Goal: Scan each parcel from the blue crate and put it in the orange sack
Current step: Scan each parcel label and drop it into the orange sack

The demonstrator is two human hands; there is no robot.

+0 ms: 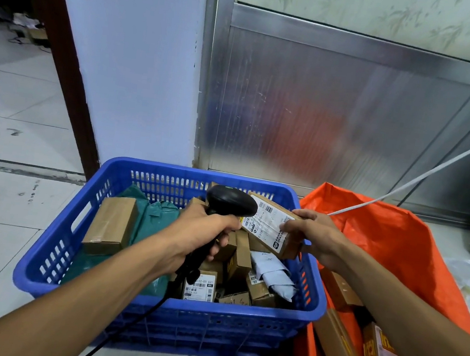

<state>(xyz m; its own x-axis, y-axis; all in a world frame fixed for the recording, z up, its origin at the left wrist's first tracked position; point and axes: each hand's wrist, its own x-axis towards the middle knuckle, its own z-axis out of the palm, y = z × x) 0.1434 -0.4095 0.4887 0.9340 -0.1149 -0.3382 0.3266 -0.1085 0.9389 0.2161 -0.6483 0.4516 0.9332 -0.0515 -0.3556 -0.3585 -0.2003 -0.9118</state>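
two hands above blue crate (53, 248), left (201, 232) gripping scanner (231, 201), right (314, 233) clutching parcel (270, 226), orange sack (396, 240) adjacent

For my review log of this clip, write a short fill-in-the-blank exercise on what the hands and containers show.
1. The left hand grips a black ____.
2. The right hand holds a cardboard parcel above the ____ crate.
3. The sack beside the crate is ____.
4. A green bag lies in the ____.

Missing words: scanner; blue; orange; crate
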